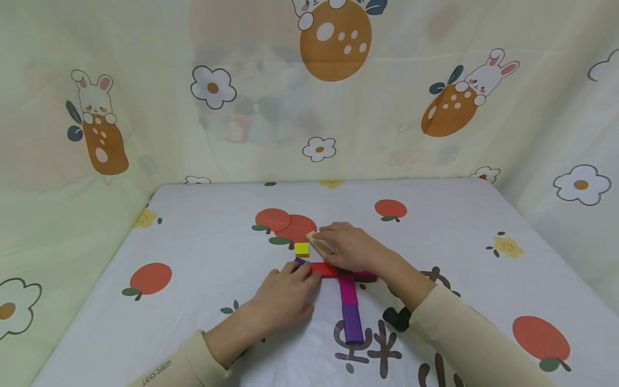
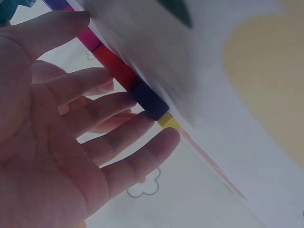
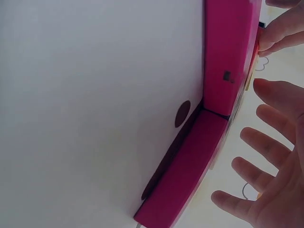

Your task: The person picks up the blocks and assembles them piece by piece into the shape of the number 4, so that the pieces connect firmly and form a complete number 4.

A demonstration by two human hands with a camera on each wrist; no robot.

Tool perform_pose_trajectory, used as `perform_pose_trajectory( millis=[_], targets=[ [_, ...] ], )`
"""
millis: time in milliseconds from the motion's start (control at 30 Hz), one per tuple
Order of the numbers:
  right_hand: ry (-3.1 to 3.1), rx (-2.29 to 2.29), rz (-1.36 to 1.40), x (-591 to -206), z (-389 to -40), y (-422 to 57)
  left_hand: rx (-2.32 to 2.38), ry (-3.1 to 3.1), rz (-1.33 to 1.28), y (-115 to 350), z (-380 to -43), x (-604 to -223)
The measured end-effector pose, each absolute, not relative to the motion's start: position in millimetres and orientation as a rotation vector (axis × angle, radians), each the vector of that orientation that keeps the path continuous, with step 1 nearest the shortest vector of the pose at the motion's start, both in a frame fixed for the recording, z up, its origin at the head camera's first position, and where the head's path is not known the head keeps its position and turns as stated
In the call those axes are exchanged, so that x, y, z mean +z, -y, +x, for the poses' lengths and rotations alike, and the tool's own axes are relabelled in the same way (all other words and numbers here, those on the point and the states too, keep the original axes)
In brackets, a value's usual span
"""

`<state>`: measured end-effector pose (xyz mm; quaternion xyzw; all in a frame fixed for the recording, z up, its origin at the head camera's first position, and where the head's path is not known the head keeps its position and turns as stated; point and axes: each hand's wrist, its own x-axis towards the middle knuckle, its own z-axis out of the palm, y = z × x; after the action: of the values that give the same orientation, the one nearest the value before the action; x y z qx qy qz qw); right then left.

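My left hand [image 1: 286,293] lies at the near side of a row of coloured blocks, its fingertips at the dark purple block [image 2: 149,99] and the red block [image 1: 323,270]. In the left wrist view its fingers are spread along the row. My right hand [image 1: 355,247] is over the row, its fingertips at a slanting pale wooden block [image 1: 319,244]; the right wrist view shows its fingers loosely extended. A small yellow block [image 1: 302,249] stands just beyond the dark purple one. Two magenta blocks [image 3: 223,61] meet at a corner, one partly hidden by my right hand in the head view.
A purple block [image 1: 353,324] ends the line of blocks running toward me. The white tablecloth [image 1: 203,236] carries printed fruit and dark lettering. Curtains [image 1: 251,123] with rabbit and flower prints hang behind and beside the table. A black shape [image 1: 396,319] shows beside the right forearm.
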<state>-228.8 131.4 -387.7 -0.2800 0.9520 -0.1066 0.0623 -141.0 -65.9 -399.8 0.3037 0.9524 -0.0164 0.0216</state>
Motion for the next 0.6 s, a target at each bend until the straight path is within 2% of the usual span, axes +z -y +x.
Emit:
perform_pose_trajectory(
  millis=[600],
  targets=[
    [-2.753, -0.357, -0.828, -387.1, -235.3, -130.6, -0.065, -2.954, 0.971, 67.2, -140.7, -398.8]
  ],
)
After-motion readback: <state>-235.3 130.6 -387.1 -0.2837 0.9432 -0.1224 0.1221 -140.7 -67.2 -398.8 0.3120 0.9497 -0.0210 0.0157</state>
